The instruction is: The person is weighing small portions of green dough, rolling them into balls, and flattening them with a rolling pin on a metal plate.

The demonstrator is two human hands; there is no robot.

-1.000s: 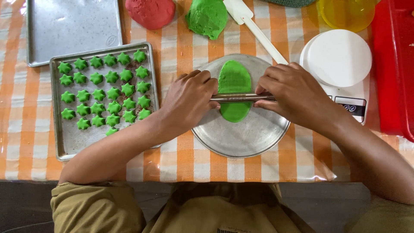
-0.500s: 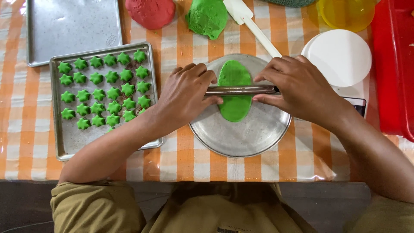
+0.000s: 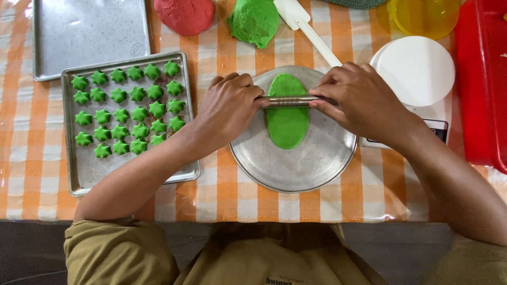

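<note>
A flat oval of green dough (image 3: pixel 288 124) lies on a round metal plate (image 3: pixel 317 163). Across its upper part rests a thin metal rolling pin (image 3: pixel 289 101). My left hand (image 3: pixel 228 108) grips the pin's left end and my right hand (image 3: pixel 360 100) grips its right end, fingers curled over it. The pin lies level, pressed on the dough. A baking tray (image 3: pixel 84 174) to the left holds several small green star-shaped dough pieces (image 3: pixel 127 113).
An empty metal tray (image 3: pixel 87 34) sits at the back left. A red dough lump (image 3: pixel 185 15) and a green dough lump (image 3: pixel 254 21) lie behind the plate, beside a white spatula (image 3: pixel 309 29). A white kitchen scale (image 3: pixel 417 74), yellow bowl (image 3: pixel 425 16) and red container (image 3: pixel 483 79) stand right.
Both hands have pushed the rolling pin away from me, from the dough's middle toward its far end. The dough oval looks longer.
</note>
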